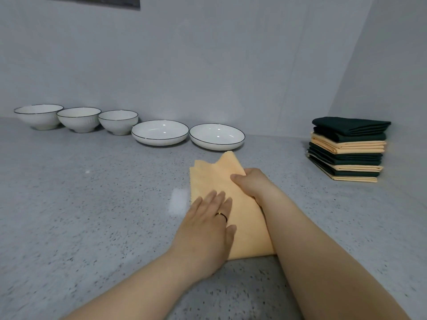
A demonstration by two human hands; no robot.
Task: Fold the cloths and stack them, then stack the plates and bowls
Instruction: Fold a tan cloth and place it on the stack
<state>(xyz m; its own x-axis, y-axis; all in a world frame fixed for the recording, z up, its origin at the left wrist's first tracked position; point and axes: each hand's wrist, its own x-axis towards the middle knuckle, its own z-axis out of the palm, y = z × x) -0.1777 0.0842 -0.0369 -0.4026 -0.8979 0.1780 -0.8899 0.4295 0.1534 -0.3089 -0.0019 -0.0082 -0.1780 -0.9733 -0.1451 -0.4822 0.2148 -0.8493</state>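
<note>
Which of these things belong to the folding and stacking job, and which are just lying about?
Part of the job: orange cloth, gripped by the right hand and pressed by the left hand; stack of folded cloths; left bowl, middle bowl, right bowl; left plate, right plate.

Just there: speckled counter; dark panel on the wall; ring on the left hand.

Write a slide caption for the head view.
Left hand presses an orange cloth, right hand grips its edge; bowls and plates unstacked.
</note>
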